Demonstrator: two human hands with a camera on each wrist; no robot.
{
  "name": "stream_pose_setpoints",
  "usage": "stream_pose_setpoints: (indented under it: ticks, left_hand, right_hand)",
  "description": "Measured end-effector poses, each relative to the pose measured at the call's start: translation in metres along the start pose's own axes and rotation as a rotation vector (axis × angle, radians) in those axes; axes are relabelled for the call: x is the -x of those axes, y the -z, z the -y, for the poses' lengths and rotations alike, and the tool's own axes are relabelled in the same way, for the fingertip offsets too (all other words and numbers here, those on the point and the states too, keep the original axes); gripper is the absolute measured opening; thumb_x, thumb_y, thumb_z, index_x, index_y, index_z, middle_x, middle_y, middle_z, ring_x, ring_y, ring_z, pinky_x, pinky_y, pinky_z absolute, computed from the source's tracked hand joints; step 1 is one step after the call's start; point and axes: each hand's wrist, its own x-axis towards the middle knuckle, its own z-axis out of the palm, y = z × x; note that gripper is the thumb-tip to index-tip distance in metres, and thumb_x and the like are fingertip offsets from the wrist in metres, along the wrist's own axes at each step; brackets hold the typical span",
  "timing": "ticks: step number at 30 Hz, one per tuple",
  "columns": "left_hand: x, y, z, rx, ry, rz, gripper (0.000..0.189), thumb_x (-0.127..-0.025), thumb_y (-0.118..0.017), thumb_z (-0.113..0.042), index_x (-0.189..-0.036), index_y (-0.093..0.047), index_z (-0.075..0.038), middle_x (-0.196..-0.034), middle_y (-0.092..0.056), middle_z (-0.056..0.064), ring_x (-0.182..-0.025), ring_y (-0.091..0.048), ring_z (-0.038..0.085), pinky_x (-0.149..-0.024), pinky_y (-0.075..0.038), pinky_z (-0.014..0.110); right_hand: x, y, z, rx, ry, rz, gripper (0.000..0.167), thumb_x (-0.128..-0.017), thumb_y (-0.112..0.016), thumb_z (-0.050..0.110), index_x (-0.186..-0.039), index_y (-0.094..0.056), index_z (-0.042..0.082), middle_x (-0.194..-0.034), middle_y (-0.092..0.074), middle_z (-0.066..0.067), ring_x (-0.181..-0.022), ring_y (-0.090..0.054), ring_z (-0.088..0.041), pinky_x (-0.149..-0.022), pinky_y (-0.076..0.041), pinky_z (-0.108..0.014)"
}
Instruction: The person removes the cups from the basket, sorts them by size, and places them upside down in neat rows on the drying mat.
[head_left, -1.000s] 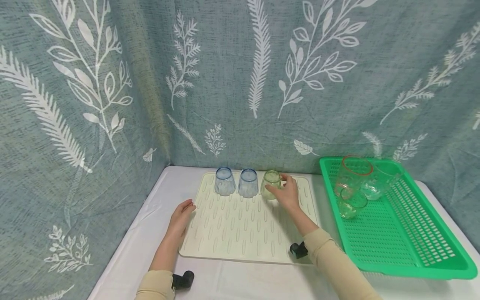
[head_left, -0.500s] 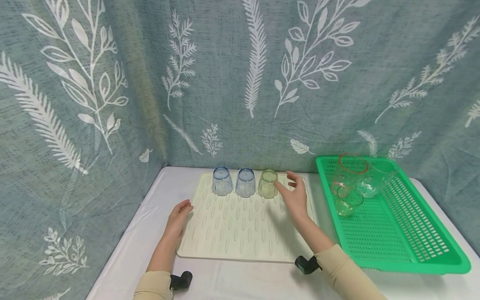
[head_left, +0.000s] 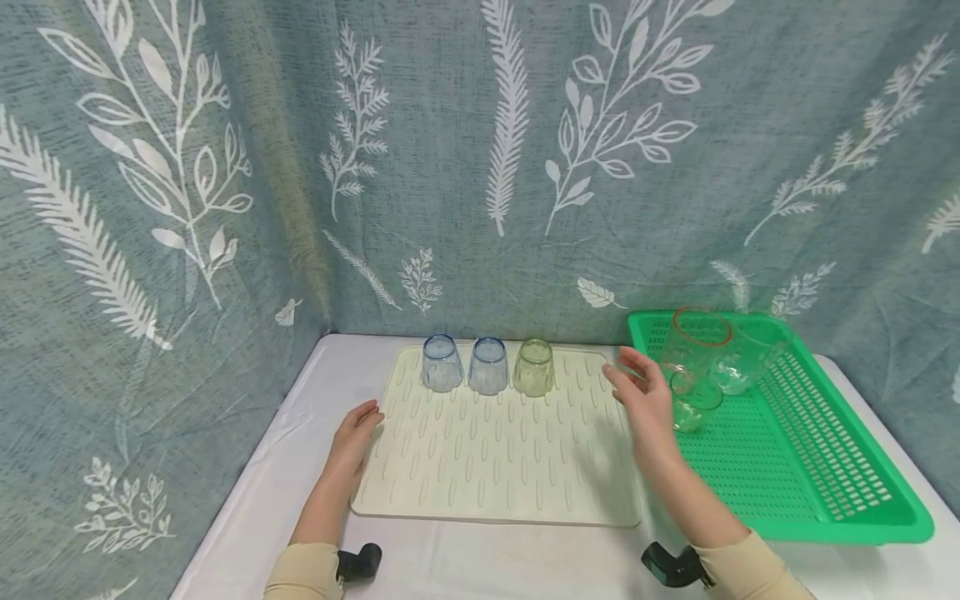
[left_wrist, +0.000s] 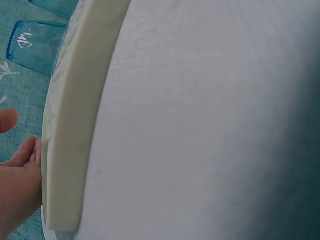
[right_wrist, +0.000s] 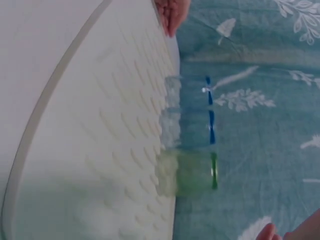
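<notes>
Left hand [head_left: 354, 432] at the left edge of the cream mat [head_left: 495, 467], right hand [head_left: 647, 402] by the gap between mat and green basket [head_left: 802, 533]; each grip slack, thumb apart from fingers, unladen. 2 blue glasses [head_left: 489, 371] and 1 green glass [head_left: 534, 371] line the mat's far edge, its ridged surface running on to the near edge; basket holds 3 more glasses [head_left: 696, 402]. White-clothed worktop [head_left: 258, 500], leaf-print curtain [head_left: 427, 108] behind and left.
</notes>
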Motion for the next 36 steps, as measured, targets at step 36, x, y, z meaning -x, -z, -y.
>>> stream_pose_setpoints:
  ticks: [36]
  left_hand:
    - [0.001,0.0,-0.002,0.021,-0.021,0.014,0.06,-0.101,-0.045,-0.016,-0.152,-0.019,0.004,-0.154,-0.024,0.026,-0.143,-0.023,0.038,-0.117,-0.022,0.043]
  right_hand:
    - [-0.037,0.134,-0.022,0.767,-0.01,0.09,0.103,-0.088,-0.071,0.03,-0.151,0.0,-0.009,-0.149,-0.007,-0.039,-0.134,-0.011,-0.058,-0.1,-0.027,-0.069]
